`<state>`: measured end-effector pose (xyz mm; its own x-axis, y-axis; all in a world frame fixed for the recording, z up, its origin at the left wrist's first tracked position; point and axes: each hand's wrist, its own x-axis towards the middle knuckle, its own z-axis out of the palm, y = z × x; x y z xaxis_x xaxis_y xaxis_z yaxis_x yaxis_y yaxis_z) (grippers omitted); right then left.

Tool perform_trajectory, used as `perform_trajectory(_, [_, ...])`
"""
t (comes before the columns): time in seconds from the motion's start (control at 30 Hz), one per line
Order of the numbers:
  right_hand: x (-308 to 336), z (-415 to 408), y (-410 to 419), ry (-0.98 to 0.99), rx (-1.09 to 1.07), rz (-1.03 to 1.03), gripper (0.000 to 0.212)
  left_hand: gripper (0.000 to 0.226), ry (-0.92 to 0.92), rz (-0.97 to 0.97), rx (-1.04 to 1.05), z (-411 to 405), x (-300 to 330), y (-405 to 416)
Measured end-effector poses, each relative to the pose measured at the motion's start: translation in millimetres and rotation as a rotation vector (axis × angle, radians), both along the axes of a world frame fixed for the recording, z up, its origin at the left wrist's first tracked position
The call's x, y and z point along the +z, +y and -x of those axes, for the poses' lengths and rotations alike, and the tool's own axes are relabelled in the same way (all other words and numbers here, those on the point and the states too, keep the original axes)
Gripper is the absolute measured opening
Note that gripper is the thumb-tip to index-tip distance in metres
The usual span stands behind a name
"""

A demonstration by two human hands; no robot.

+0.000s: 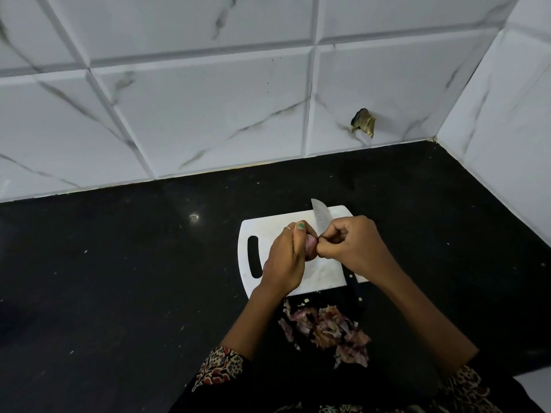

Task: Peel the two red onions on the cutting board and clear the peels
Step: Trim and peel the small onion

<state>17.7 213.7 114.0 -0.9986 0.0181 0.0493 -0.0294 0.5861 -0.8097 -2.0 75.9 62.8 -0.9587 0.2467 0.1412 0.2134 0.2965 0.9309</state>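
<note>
My left hand (286, 257) grips a red onion (310, 245) above the white cutting board (269, 226); only a pale purple patch of the onion shows between my hands. My right hand (348, 242) pinches at the onion's skin on its right side, fingers curled. A small purple bit (266, 266), perhaps the other onion, peeks out from under my left hand. A knife lies on the board under my right hand, blade (320, 216) pointing away and black handle (354, 290) sticking off the near edge. A pile of purple-brown peels (328, 329) lies on the black counter in front of the board.
The black counter (119, 263) stretches left and right of the board. White marbled wall tiles (208, 108) close off the back and right, meeting in a corner at the far right. A dark chipped hole (363, 122) marks one tile.
</note>
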Motion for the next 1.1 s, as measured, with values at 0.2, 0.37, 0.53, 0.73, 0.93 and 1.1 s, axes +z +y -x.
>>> perform_trajectory(0.2, [-7.6, -7.3, -7.2, 0.028, -0.079, 0.112, 0.01, 0.061, -0.039, -0.031, 0.089, 3.1, -3.9, 3.0])
perform_trajectory(0.37, [-18.4, -19.1, -25.3, 0.152, -0.133, 0.091, 0.013, 0.063, 0.013, 0.098, 0.229, 1.2, -7.2, 6.4])
perform_trajectory(0.53, [-25.1, -21.0, -34.1, 0.243, -0.181, -0.064, 0.013, 0.043, -0.002, 0.204, 0.269, 0.9, -12.6, 8.1])
perform_trajectory(0.73, [-27.0, -15.9, -34.0, 0.261, -0.222, -0.197, 0.019, 0.033, -0.07, 0.211, 0.227, -0.1, -13.4, 8.3])
perform_trajectory(0.93, [-25.7, -18.2, -35.2, 0.201, -0.184, -0.351, 0.017, 0.026, -0.064, 0.261, 0.189, -0.2, -14.4, 6.5])
perform_trajectory(1.1, [-23.0, -10.1, -22.8, 0.115, -0.161, -0.153, 0.014, 0.026, -0.024, 0.167, 0.069, 4.5, -11.6, 0.6])
